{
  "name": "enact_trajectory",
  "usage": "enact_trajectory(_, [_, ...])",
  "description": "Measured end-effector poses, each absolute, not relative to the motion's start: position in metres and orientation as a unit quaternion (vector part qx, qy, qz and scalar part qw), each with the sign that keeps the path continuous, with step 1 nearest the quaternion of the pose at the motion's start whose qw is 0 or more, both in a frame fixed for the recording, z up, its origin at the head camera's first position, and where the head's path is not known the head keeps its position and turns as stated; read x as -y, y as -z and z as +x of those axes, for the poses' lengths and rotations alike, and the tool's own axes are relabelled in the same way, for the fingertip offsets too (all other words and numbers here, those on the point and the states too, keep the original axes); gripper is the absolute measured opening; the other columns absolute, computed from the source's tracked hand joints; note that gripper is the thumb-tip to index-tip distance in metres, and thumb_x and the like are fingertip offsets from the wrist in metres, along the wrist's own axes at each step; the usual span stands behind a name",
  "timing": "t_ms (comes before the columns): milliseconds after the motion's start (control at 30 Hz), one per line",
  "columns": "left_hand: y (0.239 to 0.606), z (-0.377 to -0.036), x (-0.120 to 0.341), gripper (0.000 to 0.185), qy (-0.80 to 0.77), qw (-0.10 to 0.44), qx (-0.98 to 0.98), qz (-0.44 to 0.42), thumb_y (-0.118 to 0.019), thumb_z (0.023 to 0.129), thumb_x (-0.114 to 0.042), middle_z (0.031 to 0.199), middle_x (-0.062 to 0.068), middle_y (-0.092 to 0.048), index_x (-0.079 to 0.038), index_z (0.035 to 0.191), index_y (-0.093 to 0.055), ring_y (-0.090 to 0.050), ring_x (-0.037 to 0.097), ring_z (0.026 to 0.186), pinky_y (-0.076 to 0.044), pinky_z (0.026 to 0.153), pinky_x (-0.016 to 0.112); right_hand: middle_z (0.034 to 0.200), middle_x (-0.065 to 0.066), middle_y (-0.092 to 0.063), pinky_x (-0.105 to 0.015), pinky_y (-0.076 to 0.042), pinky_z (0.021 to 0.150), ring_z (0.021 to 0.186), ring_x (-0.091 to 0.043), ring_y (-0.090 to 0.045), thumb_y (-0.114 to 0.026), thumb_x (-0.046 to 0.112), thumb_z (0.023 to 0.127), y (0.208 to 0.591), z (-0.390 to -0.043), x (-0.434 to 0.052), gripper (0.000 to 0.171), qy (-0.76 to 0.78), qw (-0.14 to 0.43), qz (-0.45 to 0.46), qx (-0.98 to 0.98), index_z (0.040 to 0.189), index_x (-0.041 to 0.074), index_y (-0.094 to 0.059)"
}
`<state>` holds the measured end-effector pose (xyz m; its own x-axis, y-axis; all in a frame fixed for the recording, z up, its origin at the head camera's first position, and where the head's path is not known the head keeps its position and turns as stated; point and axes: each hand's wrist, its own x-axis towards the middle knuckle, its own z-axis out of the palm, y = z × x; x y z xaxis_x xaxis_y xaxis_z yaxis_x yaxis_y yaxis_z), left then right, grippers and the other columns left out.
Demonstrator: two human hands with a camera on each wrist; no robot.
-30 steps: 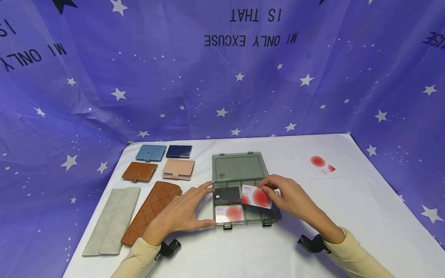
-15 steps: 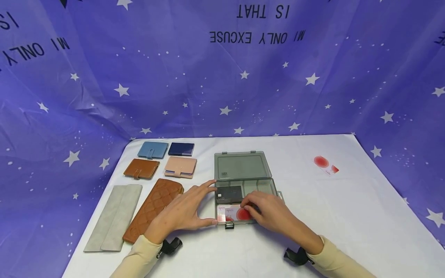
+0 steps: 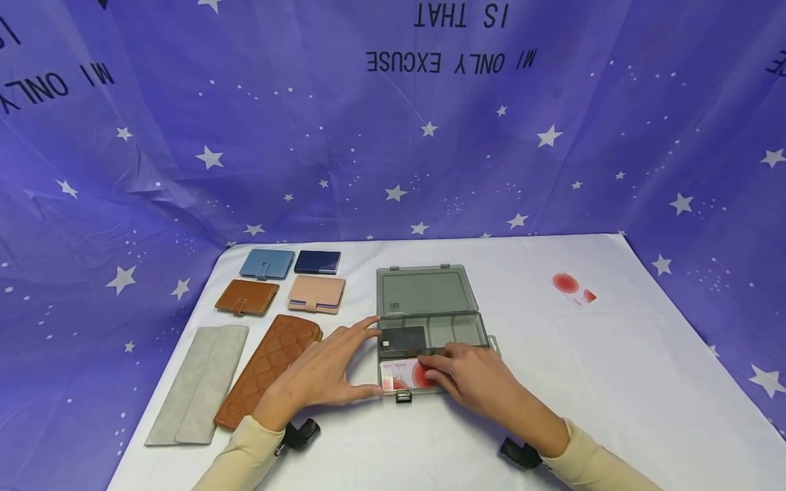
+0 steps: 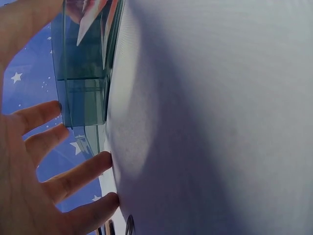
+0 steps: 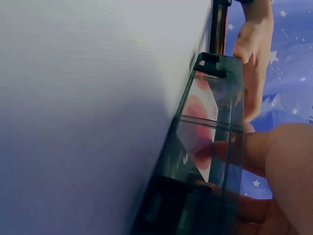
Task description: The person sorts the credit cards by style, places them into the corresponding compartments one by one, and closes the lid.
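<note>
In the head view a clear grey compartment box [image 3: 457, 331] lies with its lid [image 3: 426, 290] folded back. My right hand [image 3: 475, 378] reaches over its front right and pinches a red-and-white card [image 3: 402, 374] low in the front row. That card [image 5: 198, 122] slants behind the see-through front wall in the right wrist view. Another similar card overlaps it at the left end. A black card [image 3: 405, 339] lies in the row behind. My left hand [image 3: 322, 375] is spread at the box's left side, thumb at the front corner and fingertips at the edge.
One more red-and-white card [image 3: 565, 283] lies on the white cloth at the right. To the left are a brown quilted wallet [image 3: 270, 368], a grey wallet [image 3: 199, 382], and small blue [image 3: 267, 264], navy [image 3: 316, 262], tan [image 3: 247, 297] and pink [image 3: 316, 293] card holders.
My right hand has moved left and down with the card, from above the box's right half into the front left. The left hand stays at the box's side.
</note>
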<state>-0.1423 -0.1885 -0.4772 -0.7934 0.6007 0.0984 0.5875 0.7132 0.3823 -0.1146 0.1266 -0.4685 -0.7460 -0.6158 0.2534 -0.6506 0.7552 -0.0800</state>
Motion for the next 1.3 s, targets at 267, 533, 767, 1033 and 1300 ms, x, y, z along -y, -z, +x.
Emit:
enact_trajectory(267, [0.478,-0.144,0.188,0.098,-0.197,0.016,-0.926,0.323,-0.072,0.086,-0.079,0.177,-0.010,-0.028,-0.027,0.164,-0.044,-0.054,0.020,0.142,-0.057,0.084,0.050,0.109,0.000,-0.079,-0.038,-0.059,0.063,0.093,-0.021,-0.077,-0.063,0.048,0.107,0.468,-0.105,-0.122,0.038,-0.066,0.084,0.326,0.939,0.135,0.026,-0.078])
enact_trajectory(533, [0.477,-0.144,0.188,0.098,-0.196,0.010,-0.925,0.325,-0.075,0.086,-0.076,0.177,-0.010,-0.029,-0.025,0.164,-0.045,-0.055,0.023,0.140,-0.058,0.083,0.051,0.113,0.001,-0.080,-0.041,-0.063,0.079,0.102,-0.021,-0.076,-0.063,0.047,0.108,0.468,-0.102,-0.120,0.034,-0.081,0.092,0.347,0.930,0.119,0.022,-0.083])
enact_trajectory(767, [0.478,-0.143,0.189,0.099,-0.195,0.017,-0.927,0.319,-0.072,0.087,-0.078,0.177,-0.010,-0.027,-0.024,0.165,-0.044,-0.054,0.024,0.142,-0.058,0.085,0.052,0.109,0.007,-0.079,-0.041,-0.062,0.075,0.099,-0.016,-0.076,-0.065,0.043,0.108,0.452,-0.114,-0.133,0.027,-0.145,0.095,0.334,0.926,0.114,0.023,-0.083])
enact_trajectory(1033, [0.479,-0.142,0.189,0.101,-0.194,0.017,-0.929,0.316,-0.069,0.087,-0.082,0.177,-0.011,-0.027,-0.025,0.166,-0.043,-0.054,0.026,0.142,-0.058,0.088,0.059,0.103,0.007,-0.079,-0.036,-0.058,0.071,0.088,-0.014,-0.075,-0.075,0.030,0.103,0.435,-0.166,-0.197,0.019,-0.229,0.133,0.229,0.937,0.117,0.018,-0.082])
enact_trajectory(1300, [0.480,-0.142,0.188,0.101,-0.183,-0.010,-0.924,0.337,-0.067,0.088,-0.082,0.176,-0.006,-0.031,-0.020,0.164,-0.045,-0.058,0.030,0.139,-0.057,0.093,0.054,0.107,-0.016,-0.080,-0.057,-0.056,0.075,0.096,-0.036,-0.074,-0.074,0.024,0.103,0.448,-0.208,-0.286,0.031,-0.211,0.119,0.113,0.964,0.129,0.006,-0.075])
